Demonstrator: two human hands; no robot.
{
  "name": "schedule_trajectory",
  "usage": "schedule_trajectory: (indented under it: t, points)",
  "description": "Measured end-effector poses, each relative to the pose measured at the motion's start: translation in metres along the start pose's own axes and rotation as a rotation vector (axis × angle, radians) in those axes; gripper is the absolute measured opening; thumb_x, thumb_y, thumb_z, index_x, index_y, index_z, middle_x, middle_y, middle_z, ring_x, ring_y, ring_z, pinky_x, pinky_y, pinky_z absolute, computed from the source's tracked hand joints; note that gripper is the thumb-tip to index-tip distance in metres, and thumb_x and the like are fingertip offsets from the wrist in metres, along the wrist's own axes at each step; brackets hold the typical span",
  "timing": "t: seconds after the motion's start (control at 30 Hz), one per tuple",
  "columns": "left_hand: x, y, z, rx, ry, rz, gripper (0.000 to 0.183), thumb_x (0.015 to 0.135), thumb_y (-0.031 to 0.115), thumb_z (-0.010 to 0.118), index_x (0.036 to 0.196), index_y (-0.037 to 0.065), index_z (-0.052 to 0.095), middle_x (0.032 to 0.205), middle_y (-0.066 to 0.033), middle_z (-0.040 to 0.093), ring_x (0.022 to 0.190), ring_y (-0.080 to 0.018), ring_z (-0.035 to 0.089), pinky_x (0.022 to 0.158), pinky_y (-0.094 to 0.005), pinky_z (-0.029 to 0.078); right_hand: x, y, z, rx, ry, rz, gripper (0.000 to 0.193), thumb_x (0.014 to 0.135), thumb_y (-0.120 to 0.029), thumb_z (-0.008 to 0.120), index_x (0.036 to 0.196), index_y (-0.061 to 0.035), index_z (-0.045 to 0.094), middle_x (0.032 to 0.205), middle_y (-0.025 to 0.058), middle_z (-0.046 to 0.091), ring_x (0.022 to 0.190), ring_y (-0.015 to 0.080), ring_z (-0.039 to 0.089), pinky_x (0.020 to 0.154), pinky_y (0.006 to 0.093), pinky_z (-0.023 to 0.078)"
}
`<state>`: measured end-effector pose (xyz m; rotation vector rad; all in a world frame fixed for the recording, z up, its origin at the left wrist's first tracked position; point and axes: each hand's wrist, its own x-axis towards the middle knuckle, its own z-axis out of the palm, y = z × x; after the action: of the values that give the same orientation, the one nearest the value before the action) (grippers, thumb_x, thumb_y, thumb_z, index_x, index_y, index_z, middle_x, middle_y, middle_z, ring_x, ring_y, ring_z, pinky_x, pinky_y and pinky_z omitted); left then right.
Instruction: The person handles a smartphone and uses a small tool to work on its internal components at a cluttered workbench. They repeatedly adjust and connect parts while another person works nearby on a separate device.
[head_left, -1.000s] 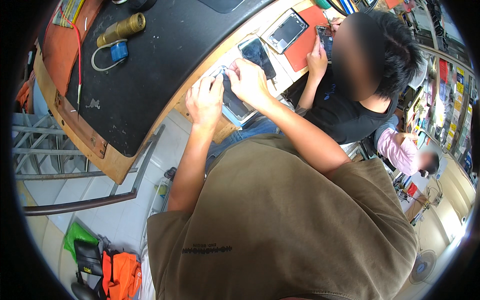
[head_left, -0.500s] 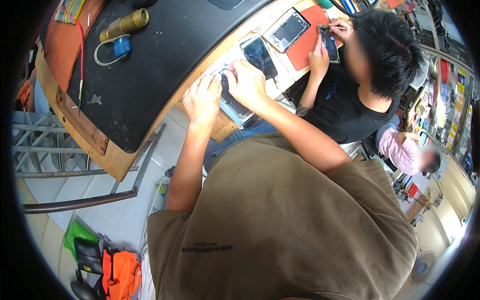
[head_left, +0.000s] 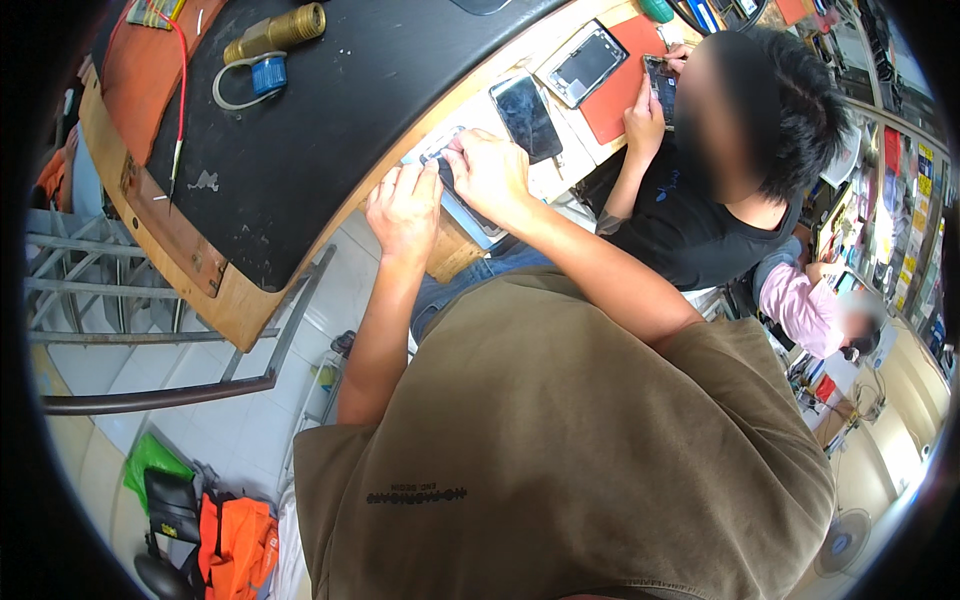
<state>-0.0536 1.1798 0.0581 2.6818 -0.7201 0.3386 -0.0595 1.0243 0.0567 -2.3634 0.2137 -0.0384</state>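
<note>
Head view: left hand (head_left: pixel 404 207) and right hand (head_left: pixel 490 172) had fingers drawn in, not spread; couldn't tell what, if anything, they pinched. Dark rectangular phone-like device with pale-blue edges (head_left: pixel 467 212) lay beneath and between them. Fingertips had slipped slightly nearer the wearer, baring more of its far end; handling looked unfinished.

Left hand (head_left: pixel 403 212) and right hand (head_left: pixel 487 175) close together over dark flat device (head_left: pixel 471 213); black phone (head_left: pixel 526 118) near right hand.
</note>
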Motion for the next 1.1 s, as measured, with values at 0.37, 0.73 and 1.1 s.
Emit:
schedule_trajectory:
  t: [0.37, 0.73, 1.1]
  points:
    - [-0.001, 0.0, -0.001, -0.014, 0.019, 0.01, 0.014, 0.08, 0.017, 0.079, 0.093, 0.013, 0.077, 0.086, -0.0005, 0.065, 0.084, -0.0198, 0.065, 0.073, -0.0373, 0.053, 0.006, 0.0, -0.002, 0.021, -0.071, 0.025, 0.015, 0.088, -0.021, 0.075, 0.087, -0.0057, 0.072, 0.082, 0.0124, 0.072, 0.08, 0.0337, 0.072, 0.071, 0.0451, 0.057]
    - [-0.013, 0.026, -0.003, -0.04, 0.086, -0.064, 0.022, 0.077, 0.01, 0.081, 0.099, 0.012, 0.08, 0.086, 0.0, 0.067, 0.082, -0.0208, 0.064, 0.072, -0.0355, 0.053, 0.005, 0.005, -0.027, 0.294, -0.245, 0.062, 0.018, 0.09, -0.018, 0.07, 0.094, -0.001, 0.072, 0.069, 0.0128, 0.069, 0.062, 0.023, 0.069, 0.064, 0.0375, 0.055]
    - [-0.012, 0.022, 0.002, -0.056, 0.097, -0.155, 0.022, 0.078, 0.011, 0.08, 0.1, 0.012, 0.078, 0.088, -0.001, 0.065, 0.081, -0.0223, 0.064, 0.071, -0.037, 0.054, 0.014, -0.011, -0.019, 0.366, -0.239, 0.271, 0.014, 0.086, -0.01, 0.066, 0.088, 0.0031, 0.072, 0.073, 0.0201, 0.072, 0.071, 0.0289, 0.075, 0.07, 0.0397, 0.059]
